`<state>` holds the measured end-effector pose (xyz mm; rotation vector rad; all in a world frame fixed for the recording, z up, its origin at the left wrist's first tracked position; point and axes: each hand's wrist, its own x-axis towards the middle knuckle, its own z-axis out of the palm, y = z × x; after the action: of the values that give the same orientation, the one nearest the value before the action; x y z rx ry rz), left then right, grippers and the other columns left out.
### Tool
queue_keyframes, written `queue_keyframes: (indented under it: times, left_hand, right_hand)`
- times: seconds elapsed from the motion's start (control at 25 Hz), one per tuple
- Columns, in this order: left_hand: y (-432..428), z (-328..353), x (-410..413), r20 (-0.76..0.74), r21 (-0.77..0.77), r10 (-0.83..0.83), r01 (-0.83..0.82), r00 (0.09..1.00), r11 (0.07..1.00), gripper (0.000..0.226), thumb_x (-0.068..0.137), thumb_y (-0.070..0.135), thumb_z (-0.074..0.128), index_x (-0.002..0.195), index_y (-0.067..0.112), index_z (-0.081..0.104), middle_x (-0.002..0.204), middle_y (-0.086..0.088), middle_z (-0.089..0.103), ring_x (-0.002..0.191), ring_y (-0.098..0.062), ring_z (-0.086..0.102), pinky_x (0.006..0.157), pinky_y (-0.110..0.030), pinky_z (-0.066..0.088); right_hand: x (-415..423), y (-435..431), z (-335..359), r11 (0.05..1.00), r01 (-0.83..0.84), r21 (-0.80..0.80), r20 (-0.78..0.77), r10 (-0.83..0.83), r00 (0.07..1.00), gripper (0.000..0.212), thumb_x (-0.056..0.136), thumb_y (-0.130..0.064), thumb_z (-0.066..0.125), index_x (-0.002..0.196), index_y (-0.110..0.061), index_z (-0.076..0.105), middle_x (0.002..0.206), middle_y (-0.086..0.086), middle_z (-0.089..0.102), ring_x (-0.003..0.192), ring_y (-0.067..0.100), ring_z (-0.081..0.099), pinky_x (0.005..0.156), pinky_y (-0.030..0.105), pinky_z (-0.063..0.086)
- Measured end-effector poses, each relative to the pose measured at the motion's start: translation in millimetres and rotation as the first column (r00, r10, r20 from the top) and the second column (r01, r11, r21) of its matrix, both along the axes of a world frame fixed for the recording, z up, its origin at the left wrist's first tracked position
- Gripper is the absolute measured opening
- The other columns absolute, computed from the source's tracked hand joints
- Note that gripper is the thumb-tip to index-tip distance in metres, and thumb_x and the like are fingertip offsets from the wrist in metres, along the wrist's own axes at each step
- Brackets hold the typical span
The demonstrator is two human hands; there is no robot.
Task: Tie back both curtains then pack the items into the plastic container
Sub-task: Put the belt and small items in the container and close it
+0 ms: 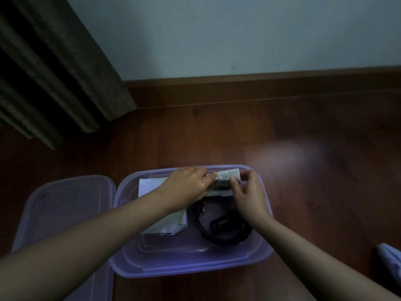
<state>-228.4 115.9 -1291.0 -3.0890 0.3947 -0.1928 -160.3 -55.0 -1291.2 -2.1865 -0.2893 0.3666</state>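
Observation:
A clear purple-tinted plastic container stands open on the wooden floor in front of me. Inside it lie a white box on the left and a coiled black cable with a black device on the right. Over the container's far side, my left hand and my right hand both hold a small white packet with a dark part inside, one at each end. A dark curtain hangs at the upper left, its hem near the floor.
The container's lid lies flat on the floor to the left of it. A pale cloth or bag shows at the right edge. A pale wall and wooden skirting board run behind.

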Motion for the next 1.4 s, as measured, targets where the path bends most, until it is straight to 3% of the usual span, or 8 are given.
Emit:
queue_keyframes:
  times: [0.28,0.56,0.68,0.8,0.96,1.12,1.24,1.4]
  left_hand:
    - [-2.5,-7.2,-10.3,0.026,0.166,0.021,-0.025,0.999,0.986,0.012,0.076,0.028,0.061,0.082,0.019,0.065,0.074,0.005,0.069,0.077,-0.021,0.06,0.058,-0.029,0.04]
    - [15.8,25.7,-61.0,-0.12,-0.283,0.234,-0.259,0.965,0.924,0.041,0.083,0.041,0.04,0.1,0.014,0.067,0.096,-0.001,0.07,0.087,-0.02,0.065,0.071,-0.032,0.057]
    - [25.2,26.2,-99.6,-0.133,-0.127,0.274,-0.291,0.952,0.948,0.06,0.082,0.06,0.038,0.113,0.017,0.066,0.119,-0.006,0.066,0.105,-0.024,0.065,0.08,-0.036,0.055]
    - [31.1,15.4,-118.2,-0.31,0.049,0.308,-0.309,0.899,0.95,0.09,0.071,0.079,0.036,0.142,0.023,0.036,0.151,-0.01,0.029,0.136,-0.03,0.034,0.096,-0.043,0.047]
    - [25.3,0.2,-117.4,-0.334,0.085,0.317,-0.306,0.888,0.948,0.103,0.047,0.06,0.083,0.13,0.013,0.043,0.131,-0.017,0.057,0.119,-0.037,0.054,0.062,-0.034,0.061]
    - [21.2,2.9,-117.8,-0.363,0.051,0.318,-0.322,0.876,0.945,0.108,0.054,0.067,0.074,0.137,0.011,0.036,0.142,-0.018,0.045,0.13,-0.04,0.042,0.086,-0.044,0.053]
    - [29.6,21.1,-124.1,-0.393,-0.179,0.307,-0.399,0.867,0.899,0.107,0.067,0.084,0.031,0.149,0.02,0.004,0.154,0.002,-0.009,0.142,-0.022,-0.014,0.114,-0.035,0.004]
    - [59.6,48.0,-134.5,-0.17,-0.506,0.566,-0.564,0.807,0.652,0.086,0.082,0.071,0.028,0.144,0.011,0.032,0.149,0.002,0.026,0.138,-0.01,0.022,0.109,-0.015,0.009]
  right_hand:
    - [-5.8,1.0,-3.8,0.832,-0.125,-0.54,0.331,0.347,0.877,0.035,0.085,-0.033,0.064,0.098,-0.002,0.058,0.099,0.02,0.058,0.09,0.04,0.058,0.067,0.042,0.049]
    - [1.0,-0.2,-1.6,0.83,-0.232,-0.506,0.193,0.372,0.908,0.043,0.09,-0.037,0.054,0.12,-0.008,0.044,0.113,0.016,0.053,0.103,0.038,0.053,0.078,0.043,0.044]
    - [2.7,-0.6,-1.4,0.829,-0.246,-0.502,0.193,0.385,0.902,0.04,0.09,-0.032,0.056,0.121,-0.009,0.047,0.113,0.018,0.051,0.102,0.039,0.052,0.082,0.045,0.046]
    - [0.3,-0.2,-3.3,0.82,-0.26,-0.51,0.243,0.427,0.871,0.03,0.091,-0.026,0.054,0.118,-0.015,0.052,0.119,0.017,0.046,0.099,0.04,0.053,0.075,0.044,0.049]
    - [-0.2,0.2,-9.8,0.78,-0.286,-0.557,0.304,0.512,0.804,0.026,0.089,-0.025,0.059,0.114,-0.019,0.061,0.118,0.019,0.053,0.092,0.042,0.057,0.064,0.043,0.049]
    - [1.2,-2.6,-1.9,0.684,-0.223,-0.694,0.319,0.57,0.757,0.023,0.089,-0.031,0.055,0.109,-0.021,0.063,0.105,0.009,0.061,0.092,0.037,0.059,0.053,0.039,0.05]
    - [-0.9,3.3,15.1,0.697,-0.23,-0.68,0.394,0.611,0.687,0.032,0.087,-0.033,0.046,0.106,-0.015,0.064,0.101,0.01,0.064,0.086,0.035,0.06,0.061,0.039,0.051]
    - [-22.9,52.5,45.5,0.708,-0.48,-0.518,0.508,0.706,0.494,0.041,0.092,-0.033,0.039,0.117,-0.008,0.059,0.111,0.014,0.062,0.093,0.034,0.059,0.079,0.039,0.05]
